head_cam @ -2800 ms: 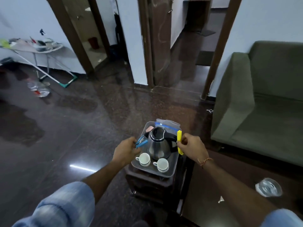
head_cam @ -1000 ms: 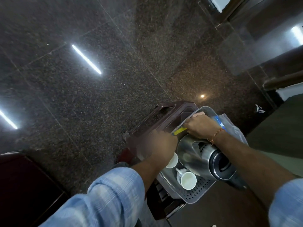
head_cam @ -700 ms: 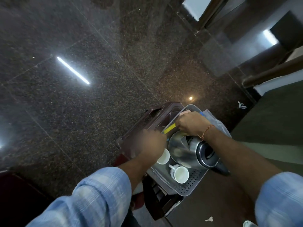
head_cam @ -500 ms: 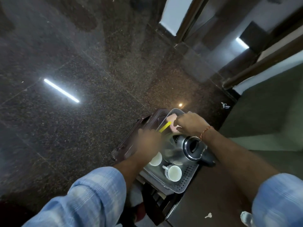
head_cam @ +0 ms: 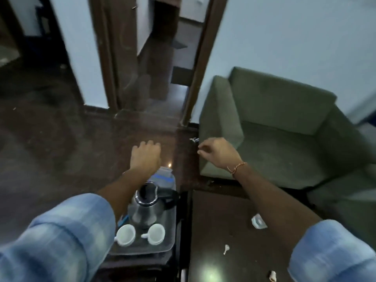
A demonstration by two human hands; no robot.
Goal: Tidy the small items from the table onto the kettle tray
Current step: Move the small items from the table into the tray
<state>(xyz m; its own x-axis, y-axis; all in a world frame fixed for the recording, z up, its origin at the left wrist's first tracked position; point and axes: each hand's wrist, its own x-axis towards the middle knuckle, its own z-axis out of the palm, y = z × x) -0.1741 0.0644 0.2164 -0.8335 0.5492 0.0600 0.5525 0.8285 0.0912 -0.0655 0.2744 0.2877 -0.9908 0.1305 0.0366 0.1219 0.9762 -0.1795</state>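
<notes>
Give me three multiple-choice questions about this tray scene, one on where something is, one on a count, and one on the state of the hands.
1. Where do the white cups sit relative to the kettle?
A. On the tray's near side, in front of the kettle
B. Behind the kettle
C. On the sofa

2. How many white cups are on the tray?
A. One
B. Two
C. Four

3. What are the left hand and right hand holding?
A. A cup each
B. The kettle
C. Nothing visible

Answers: 1 A, both cups stand nearer the camera than the kettle. 2 B, two cups side by side. 3 C, both hands hang above the floor, apparently empty.
</notes>
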